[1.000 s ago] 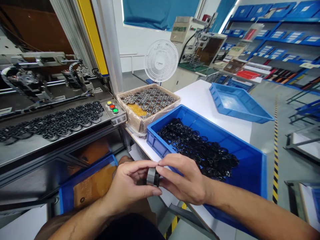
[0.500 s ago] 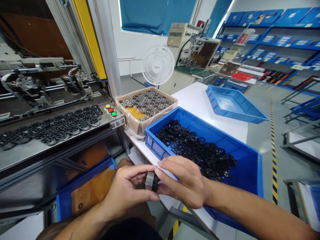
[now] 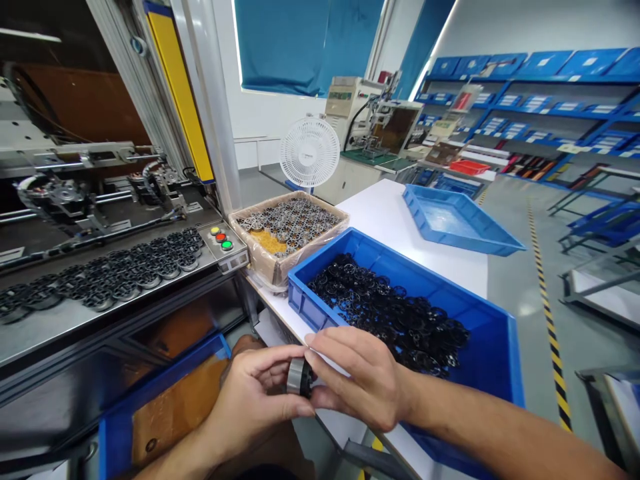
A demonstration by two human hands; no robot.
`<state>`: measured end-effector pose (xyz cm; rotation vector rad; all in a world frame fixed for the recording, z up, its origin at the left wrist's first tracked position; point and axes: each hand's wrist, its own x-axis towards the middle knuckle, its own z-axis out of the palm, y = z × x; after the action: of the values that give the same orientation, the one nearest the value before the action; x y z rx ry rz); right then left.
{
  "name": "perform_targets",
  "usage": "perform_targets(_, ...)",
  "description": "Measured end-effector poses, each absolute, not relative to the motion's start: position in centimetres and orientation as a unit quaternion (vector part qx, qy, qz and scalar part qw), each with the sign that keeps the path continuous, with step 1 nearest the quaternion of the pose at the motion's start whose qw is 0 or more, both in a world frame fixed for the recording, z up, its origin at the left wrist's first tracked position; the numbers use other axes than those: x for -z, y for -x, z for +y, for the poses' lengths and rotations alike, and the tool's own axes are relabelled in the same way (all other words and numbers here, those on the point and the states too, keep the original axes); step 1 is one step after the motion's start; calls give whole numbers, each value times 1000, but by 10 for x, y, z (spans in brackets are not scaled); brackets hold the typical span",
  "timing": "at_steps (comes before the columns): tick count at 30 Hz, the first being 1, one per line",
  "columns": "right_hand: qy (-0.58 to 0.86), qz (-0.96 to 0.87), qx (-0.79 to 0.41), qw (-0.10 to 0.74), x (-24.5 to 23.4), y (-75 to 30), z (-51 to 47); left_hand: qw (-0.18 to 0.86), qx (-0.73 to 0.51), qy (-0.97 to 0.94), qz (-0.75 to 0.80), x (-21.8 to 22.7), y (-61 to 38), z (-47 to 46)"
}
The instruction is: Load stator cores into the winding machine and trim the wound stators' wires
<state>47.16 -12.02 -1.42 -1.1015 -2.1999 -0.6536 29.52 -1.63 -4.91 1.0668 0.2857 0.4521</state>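
Note:
My left hand is closed around a stator core, a grey metal ring with a black plastic ring on its right side. My right hand meets it from the right, thumb and fingers bent against the black side. Both hands are in front of the near edge of a blue bin, which holds a heap of loose black plastic rings. The far face of the core is hidden behind my fingers.
On the left, rows of stator cores stand on a machine's metal ledge beside a button box. A plastic-lined carton of grey cores, a white fan and a light blue tray lie beyond. Below left is another blue bin.
The view has tilted up slightly, so the scene sits lower in the picture. Both hands keep nearly the same hold on the stator core.

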Motion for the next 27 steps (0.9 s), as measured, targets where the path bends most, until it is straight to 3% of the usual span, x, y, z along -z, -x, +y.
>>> perform_targets(15,418,-822,178,343,16,-466,-121,837,-212,-492,113,56,-295,-18)
perform_targets(21,448,-805,132,367,23,-477,-115,784,-194,-582,95,56,-291,-24)
perform_targets(23,575,-741,78,338,30,-501,-106,746,-188,-631,95,54,-288,-22)
perform_targets(25,736,-634,17,237,42,-531,-95,699,-202,-678,102,53,-286,-15)
perform_targets(27,789,-594,-31,153,57,-558,-85,678,-211,-691,135,54,-284,-5)
